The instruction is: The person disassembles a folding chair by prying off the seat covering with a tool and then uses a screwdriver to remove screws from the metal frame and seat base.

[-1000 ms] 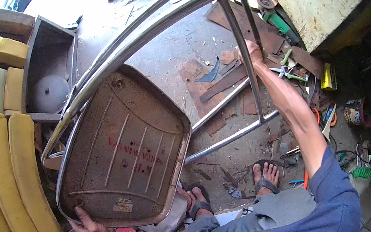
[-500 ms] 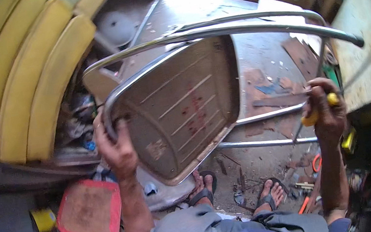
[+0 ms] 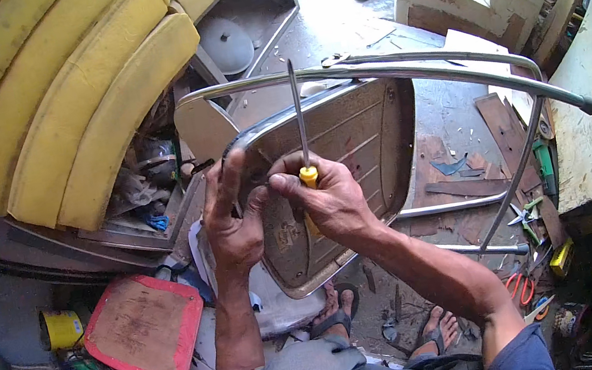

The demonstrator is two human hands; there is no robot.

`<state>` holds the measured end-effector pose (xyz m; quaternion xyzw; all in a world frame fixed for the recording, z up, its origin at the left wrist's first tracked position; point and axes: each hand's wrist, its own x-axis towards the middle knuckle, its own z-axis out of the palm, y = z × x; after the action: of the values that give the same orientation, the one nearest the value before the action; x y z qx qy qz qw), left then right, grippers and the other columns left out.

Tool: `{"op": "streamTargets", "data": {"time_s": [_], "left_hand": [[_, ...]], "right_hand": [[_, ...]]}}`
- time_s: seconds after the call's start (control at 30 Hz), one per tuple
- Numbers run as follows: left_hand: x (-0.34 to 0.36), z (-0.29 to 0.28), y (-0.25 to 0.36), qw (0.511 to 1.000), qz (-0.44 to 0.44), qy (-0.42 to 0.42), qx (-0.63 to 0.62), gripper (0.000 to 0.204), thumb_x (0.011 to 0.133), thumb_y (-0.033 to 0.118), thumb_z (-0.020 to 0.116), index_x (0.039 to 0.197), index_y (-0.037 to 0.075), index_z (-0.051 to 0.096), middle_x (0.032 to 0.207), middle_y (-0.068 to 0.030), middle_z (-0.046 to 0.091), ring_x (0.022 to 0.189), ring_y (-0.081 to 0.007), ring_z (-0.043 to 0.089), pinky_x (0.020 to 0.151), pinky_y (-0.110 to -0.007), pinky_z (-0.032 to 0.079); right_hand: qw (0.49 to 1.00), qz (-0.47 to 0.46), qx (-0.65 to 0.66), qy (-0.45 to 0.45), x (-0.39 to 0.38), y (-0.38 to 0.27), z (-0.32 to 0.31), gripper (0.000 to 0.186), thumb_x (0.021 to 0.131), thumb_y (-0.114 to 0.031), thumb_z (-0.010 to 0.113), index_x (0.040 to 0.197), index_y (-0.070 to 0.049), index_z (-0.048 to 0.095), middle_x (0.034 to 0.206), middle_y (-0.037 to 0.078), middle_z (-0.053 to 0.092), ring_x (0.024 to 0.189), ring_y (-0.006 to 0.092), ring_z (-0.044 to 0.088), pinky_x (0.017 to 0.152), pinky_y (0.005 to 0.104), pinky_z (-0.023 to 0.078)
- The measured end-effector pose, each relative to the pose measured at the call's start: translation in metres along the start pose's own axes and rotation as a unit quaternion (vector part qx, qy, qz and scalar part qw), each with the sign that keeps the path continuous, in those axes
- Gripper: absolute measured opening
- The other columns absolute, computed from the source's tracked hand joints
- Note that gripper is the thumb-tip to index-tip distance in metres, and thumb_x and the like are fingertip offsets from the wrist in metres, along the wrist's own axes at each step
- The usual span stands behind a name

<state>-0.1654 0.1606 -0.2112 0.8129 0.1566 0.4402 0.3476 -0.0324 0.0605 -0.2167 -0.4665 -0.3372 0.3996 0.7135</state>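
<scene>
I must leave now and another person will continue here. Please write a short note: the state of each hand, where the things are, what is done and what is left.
Right hand: shut on the yellow-handled screwdriver, shaft pointing up and away.
Left hand: open, fingers spread, resting on the rim of the chair seat pan.
The seat pan sits underside up inside the chrome tube frame, tipped before the person.
Done: chair turned over, tool in hand.
Left: the screwdriver tip is not on any screw yet; the seat is not visibly off the frame.
</scene>
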Motion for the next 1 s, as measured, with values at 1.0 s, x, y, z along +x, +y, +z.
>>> {"op": "streamTargets", "data": {"time_s": [1.0], "left_hand": [[0.007,0.005,0.000,0.999,0.031,0.017,0.017,0.028,0.082,-0.013,0.065,0.100,0.008,0.063,0.114,-0.0120,0.061,0.108,-0.0259,0.060,0.096,-0.037,0.046]], "right_hand": [[0.848,-0.180,-0.497,-0.051,-0.104,-0.072,-0.068,0.045,0.087,-0.002,0.069,0.131,-0.010,0.063,0.101,0.015,0.072,0.082,0.0284,0.073,0.066,0.0369,0.061]]}}
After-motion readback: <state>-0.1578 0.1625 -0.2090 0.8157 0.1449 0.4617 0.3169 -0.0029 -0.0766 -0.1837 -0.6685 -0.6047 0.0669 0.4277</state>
